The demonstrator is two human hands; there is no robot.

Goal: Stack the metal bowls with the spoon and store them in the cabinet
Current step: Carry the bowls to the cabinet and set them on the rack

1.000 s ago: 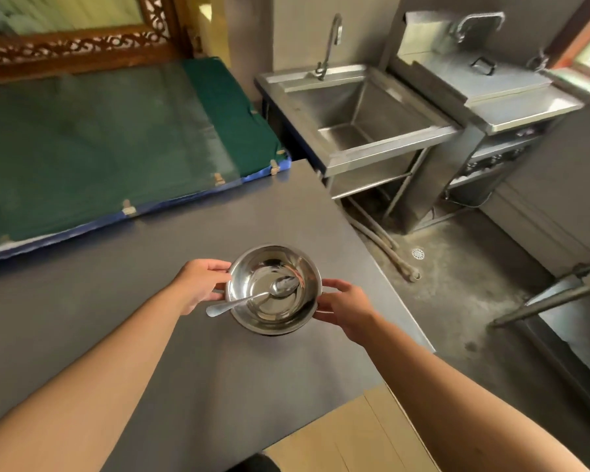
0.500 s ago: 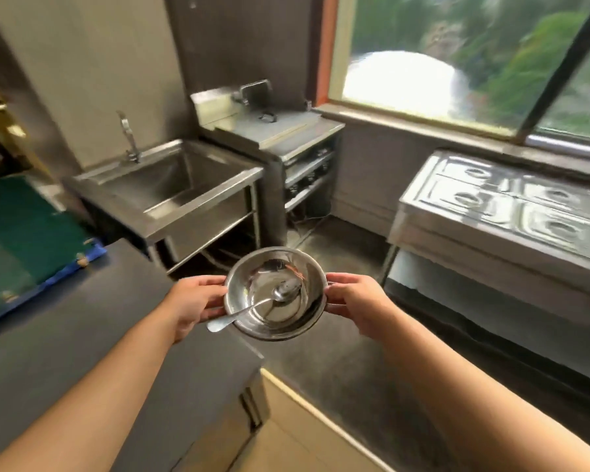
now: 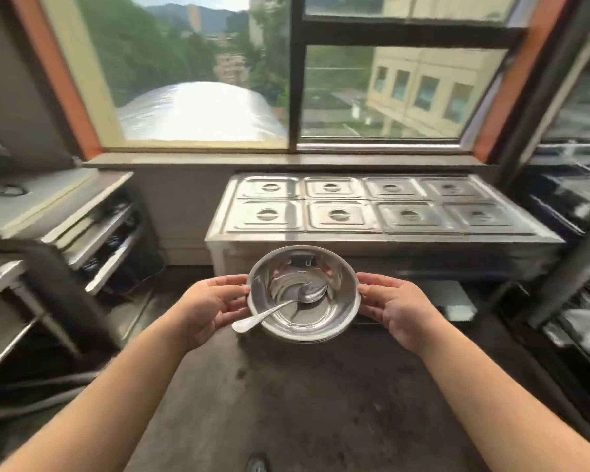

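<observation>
I hold the stacked metal bowls (image 3: 334, 311) in the air in front of me, level and upright. A second rim shows under the top bowl at the lower edge. A metal spoon (image 3: 276, 306) lies inside the top bowl, its handle sticking out over the lower-left rim. My left hand (image 3: 208, 308) grips the stack's left side and my right hand (image 3: 397, 310) grips the right side. No cabinet can be made out in view.
A steel food-warmer counter (image 3: 382, 240) with several lidded pans stands straight ahead under a large window (image 3: 293, 73). A steel appliance and shelves (image 3: 58, 212) are on the left, dark racks (image 3: 579, 212) on the right. Bare concrete floor (image 3: 297, 396) lies below the bowls.
The view has swung right, from the grey counter and sink to the window and food warmer. The bowls with the spoon left the counter and stay held in both hands.
</observation>
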